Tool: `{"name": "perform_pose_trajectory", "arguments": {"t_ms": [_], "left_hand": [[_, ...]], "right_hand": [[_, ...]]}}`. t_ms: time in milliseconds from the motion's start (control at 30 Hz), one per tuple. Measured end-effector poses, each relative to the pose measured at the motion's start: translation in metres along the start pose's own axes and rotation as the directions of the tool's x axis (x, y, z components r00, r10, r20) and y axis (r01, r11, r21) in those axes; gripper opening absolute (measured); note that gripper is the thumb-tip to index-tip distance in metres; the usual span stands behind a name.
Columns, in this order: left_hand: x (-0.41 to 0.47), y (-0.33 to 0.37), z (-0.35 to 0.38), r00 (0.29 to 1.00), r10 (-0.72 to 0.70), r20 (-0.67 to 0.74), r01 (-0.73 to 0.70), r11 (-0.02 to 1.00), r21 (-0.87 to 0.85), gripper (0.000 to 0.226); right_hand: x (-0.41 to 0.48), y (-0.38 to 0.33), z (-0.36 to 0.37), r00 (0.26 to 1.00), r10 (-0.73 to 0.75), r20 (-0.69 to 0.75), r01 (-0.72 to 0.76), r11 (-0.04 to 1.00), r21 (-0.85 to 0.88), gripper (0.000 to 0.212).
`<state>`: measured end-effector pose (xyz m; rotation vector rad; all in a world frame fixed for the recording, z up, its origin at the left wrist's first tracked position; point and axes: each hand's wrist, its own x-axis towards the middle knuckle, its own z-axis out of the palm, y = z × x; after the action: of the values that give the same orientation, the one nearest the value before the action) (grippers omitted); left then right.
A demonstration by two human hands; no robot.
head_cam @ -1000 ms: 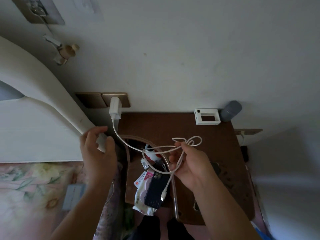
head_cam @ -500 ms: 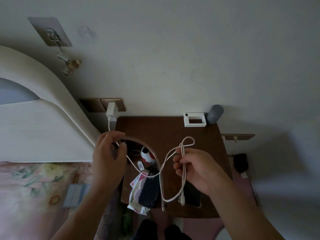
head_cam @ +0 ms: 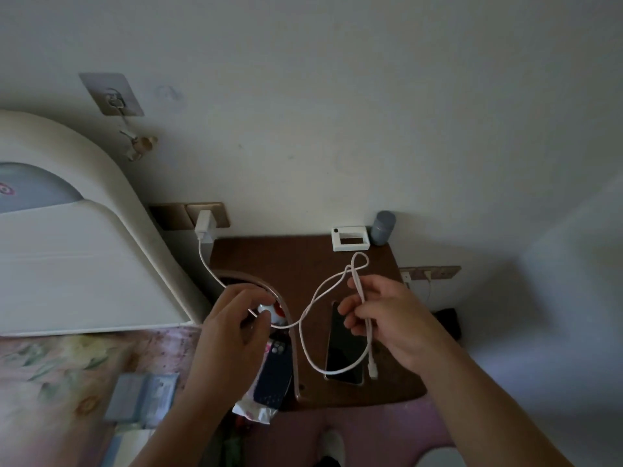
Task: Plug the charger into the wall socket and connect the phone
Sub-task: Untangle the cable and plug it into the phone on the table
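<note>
Head view: charger (head_cam: pixel 203 223) is sitting in the wall socket (head_cam: pixel 206 215). I'm seeing both hands' fingers pinching the cable (head_cam: pixel 312 299); its plug (head_cam: pixel 373 368) is dangling beside the phone (head_cam: pixel 345 345) near the bench (head_cam: pixel 303 261) front edge. Next I'd seat that plug in the phone's port.

We see a white rectangular frame (head_cam: pixel 350 238) just beside a grey cylinder (head_cam: pixel 383 228) at the back of the brown bedside table (head_cam: pixel 290 261), and 1 adhesive wall hook (head_cam: pixel 112 95) above the cream headboard (head_cam: pixel 84 251).
</note>
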<state>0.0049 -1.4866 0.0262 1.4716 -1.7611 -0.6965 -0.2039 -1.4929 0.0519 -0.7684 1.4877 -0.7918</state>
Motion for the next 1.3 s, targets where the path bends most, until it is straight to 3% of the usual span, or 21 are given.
{"name": "perform_pose_trajectory", "arguments": {"t_ms": [167, 233, 300, 367, 567, 700, 900, 1067, 1133, 1300], "left_hand": [[-0.02, -0.004, -0.012, 0.99, 0.111, 0.084, -0.109, 0.994, -0.021, 0.031], [-0.033, -0.007, -0.019, 0.984, 0.148, 0.098, -0.145, 0.989, -0.031, 0.032], [-0.045, -0.011, -0.025, 0.974, 0.19, 0.123, -0.186, 0.982, -0.042, 0.032], [-0.055, -0.014, -0.029, 0.97, 0.196, 0.146, -0.188, 0.98, -0.064, 0.028], [-0.075, -0.008, -0.04, 0.957, 0.204, 0.204, -0.197, 0.979, -0.054, 0.027], [-0.076, -0.004, -0.042, 0.959, 0.187, 0.211, -0.184, 0.982, -0.031, 0.031], [-0.078, 0.011, -0.029, 0.957, 0.172, 0.232, -0.168, 0.985, -0.036, 0.033], [-0.08, 0.024, -0.019, 0.955, 0.186, 0.231, -0.178, 0.983, -0.052, 0.028], [-0.08, 0.024, -0.016, 0.956, 0.187, 0.226, -0.179, 0.982, -0.056, 0.024], [-0.079, 0.028, -0.013, 0.968, 0.162, 0.192, -0.148, 0.985, -0.085, 0.021]], "right_hand": [[-0.033, 0.012, 0.003, 0.98, -0.113, -0.164, 0.098, 0.99, -0.096, 0.035], [-0.044, 0.021, 0.007, 0.945, -0.21, -0.25, 0.135, 0.949, -0.286, 0.033], [-0.056, 0.028, 0.011, 0.894, -0.34, -0.291, 0.147, 0.837, -0.528, 0.031], [-0.068, 0.033, 0.015, 0.863, -0.408, -0.297, 0.156, 0.775, -0.612, 0.029], [-0.087, 0.045, 0.017, 0.863, -0.44, -0.248, 0.197, 0.746, -0.637, 0.027], [-0.092, 0.045, 0.006, 0.886, -0.404, -0.23, 0.215, 0.794, -0.568, 0.027], [-0.105, 0.045, -0.014, 0.877, -0.428, -0.22, 0.272, 0.818, -0.507, 0.048], [-0.114, 0.046, -0.024, 0.907, -0.391, -0.155, 0.26, 0.811, -0.525, 0.039], [-0.115, 0.046, -0.025, 0.905, -0.403, -0.137, 0.26, 0.777, -0.573, 0.031], [-0.116, 0.045, -0.028, 0.87, -0.492, -0.03, 0.304, 0.583, -0.753, 0.012]]}}
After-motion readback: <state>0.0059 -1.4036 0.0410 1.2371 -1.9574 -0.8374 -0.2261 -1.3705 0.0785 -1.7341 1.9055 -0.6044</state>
